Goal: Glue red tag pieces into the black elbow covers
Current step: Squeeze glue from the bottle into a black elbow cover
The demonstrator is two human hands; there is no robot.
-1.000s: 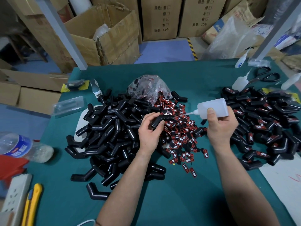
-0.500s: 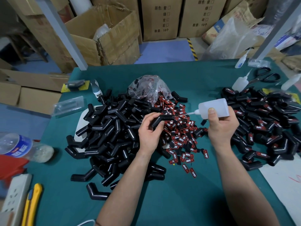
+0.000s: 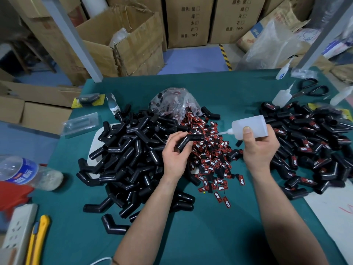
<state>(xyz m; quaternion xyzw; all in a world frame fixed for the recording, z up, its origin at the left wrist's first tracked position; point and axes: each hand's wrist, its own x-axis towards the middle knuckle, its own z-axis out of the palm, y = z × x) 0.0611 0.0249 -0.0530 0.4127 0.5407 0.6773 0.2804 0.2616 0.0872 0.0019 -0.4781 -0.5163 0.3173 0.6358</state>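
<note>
My left hand (image 3: 174, 153) grips one black elbow cover (image 3: 189, 140) above a heap of red tag pieces (image 3: 212, 153) in the middle of the green table. My right hand (image 3: 257, 148) holds a translucent glue bottle (image 3: 250, 127) on its side, its thin nozzle pointing left at the cover's open end. A big pile of bare black elbow covers (image 3: 128, 157) lies to the left. On the right sits a pile of covers with red tags on them (image 3: 313, 142).
A torn clear bag of tags (image 3: 175, 102) lies behind the heap. More glue bottles (image 3: 281, 96) and scissors (image 3: 311, 88) sit at the far right. A water bottle (image 3: 28, 173), a power strip (image 3: 17, 232) and a yellow knife (image 3: 38, 238) are at the left edge. Cardboard boxes stand behind the table.
The right hand with the glue bottle has drifted slightly right and up; the nozzle still points at the cover. The left hand keeps its hold and has barely moved.
</note>
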